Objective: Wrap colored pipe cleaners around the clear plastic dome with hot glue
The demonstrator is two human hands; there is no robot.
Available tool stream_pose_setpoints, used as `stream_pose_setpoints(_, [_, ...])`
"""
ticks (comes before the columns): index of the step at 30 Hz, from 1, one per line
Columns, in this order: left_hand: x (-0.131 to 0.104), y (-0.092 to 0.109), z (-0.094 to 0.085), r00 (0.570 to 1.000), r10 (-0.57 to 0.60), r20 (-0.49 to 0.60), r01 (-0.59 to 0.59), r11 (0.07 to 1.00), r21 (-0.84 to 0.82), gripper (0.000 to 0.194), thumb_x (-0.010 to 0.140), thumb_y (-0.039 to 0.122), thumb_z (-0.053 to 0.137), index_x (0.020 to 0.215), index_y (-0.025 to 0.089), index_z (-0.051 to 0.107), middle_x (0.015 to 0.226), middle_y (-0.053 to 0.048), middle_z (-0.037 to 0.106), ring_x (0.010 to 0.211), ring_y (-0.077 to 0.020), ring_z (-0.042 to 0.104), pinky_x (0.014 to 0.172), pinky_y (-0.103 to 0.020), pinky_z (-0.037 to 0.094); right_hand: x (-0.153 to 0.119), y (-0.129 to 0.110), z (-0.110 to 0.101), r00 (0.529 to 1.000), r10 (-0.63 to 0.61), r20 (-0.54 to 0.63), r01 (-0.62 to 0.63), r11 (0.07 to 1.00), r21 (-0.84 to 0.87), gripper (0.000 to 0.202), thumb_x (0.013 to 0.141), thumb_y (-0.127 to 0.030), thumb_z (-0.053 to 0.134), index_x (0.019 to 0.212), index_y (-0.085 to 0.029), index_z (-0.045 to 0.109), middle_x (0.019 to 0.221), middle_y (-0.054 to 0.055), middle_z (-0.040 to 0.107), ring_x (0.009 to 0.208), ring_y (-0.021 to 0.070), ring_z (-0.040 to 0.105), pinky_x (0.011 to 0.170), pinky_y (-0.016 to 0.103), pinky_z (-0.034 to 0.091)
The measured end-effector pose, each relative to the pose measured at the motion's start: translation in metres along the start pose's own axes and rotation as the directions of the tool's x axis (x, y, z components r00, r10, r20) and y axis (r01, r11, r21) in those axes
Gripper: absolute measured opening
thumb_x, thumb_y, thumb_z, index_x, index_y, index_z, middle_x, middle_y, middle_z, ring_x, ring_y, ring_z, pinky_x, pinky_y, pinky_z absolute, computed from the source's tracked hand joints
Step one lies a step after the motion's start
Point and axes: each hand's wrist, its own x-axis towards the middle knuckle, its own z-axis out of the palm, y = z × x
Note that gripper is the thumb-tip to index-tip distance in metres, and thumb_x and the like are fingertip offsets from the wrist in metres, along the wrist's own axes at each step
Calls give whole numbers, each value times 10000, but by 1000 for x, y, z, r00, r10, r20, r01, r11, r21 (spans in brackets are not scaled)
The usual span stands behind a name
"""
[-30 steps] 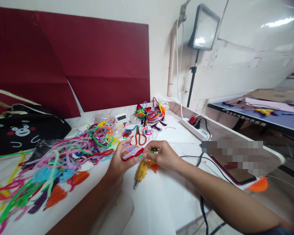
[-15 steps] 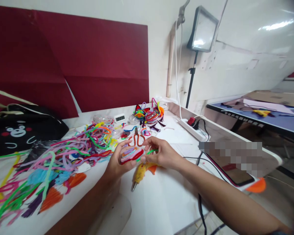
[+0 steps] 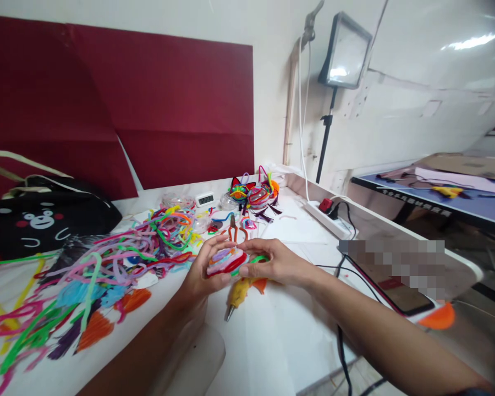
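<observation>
Between my hands is a rounded craft piece (image 3: pixel 227 262) wrapped in pink, red, purple and orange fuzzy stems. My left hand (image 3: pixel 204 269) curls round its left side, thumb below and fingers over the top. My right hand (image 3: pixel 266 261) closes on its right side, with a green fuzzy stem (image 3: pixel 259 258) at the thumb and fingers. Just below lies a yellow glue gun (image 3: pixel 239 291), its metal tip pointing down-left. Orange-handled pliers (image 3: pixel 233 228) rest behind my hands.
A heap of coloured fuzzy stems (image 3: pixel 148 247) and tassels (image 3: pixel 94 331) spreads across the left. Finished-looking wrapped ornaments (image 3: pixel 258 195) and a small digital clock (image 3: pixel 205 199) stand at the back. On the right are a power strip (image 3: pixel 332 220), cables and a phone (image 3: pixel 391 280).
The fingers of my right hand have shifted along the piece's right side, and the green stem now lies closer against it. The view has turned slightly left.
</observation>
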Motion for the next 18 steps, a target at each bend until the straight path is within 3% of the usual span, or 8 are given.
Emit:
stream_pose_setpoints(5, [0, -1, 0, 1000, 5, -12, -5, 1000, 15, 783, 605, 359, 794, 1294, 266, 434, 1239, -92, 549, 1126, -299, 579, 869, -336, 488, -2, -2, -1, 999, -27, -40, 27, 1000, 0, 492, 638, -352, 818, 1067, -143, 699, 883, 29, 686, 762, 148, 608, 703, 252, 488])
stream_pose_setpoints(11, [0, 5, 1, 999, -25, 22, 25, 1000, -3, 777, 632, 308, 802, 1300, 300, 406, 1158, -70, 602, 1042, -272, 633, 836, -337, 512, -3, 4, -1, 997, -59, -54, 55, 996, -64, 428, 716, -362, 760, 1085, -160, 687, 820, 6, 667, 669, 120, 573, 627, 234, 466])
stream_pose_setpoints(18, [0, 8, 9, 992, -70, -104, 68, 998, -16, 842, 595, 303, 816, 1330, 297, 405, 1301, -115, 579, 1119, -306, 619, 875, -357, 510, 0, 10, -4, 984, -100, -145, 72, 979, -191, 488, 693, -361, 773, 1119, -148, 671, 906, 28, 673, 763, 146, 577, 683, 248, 468])
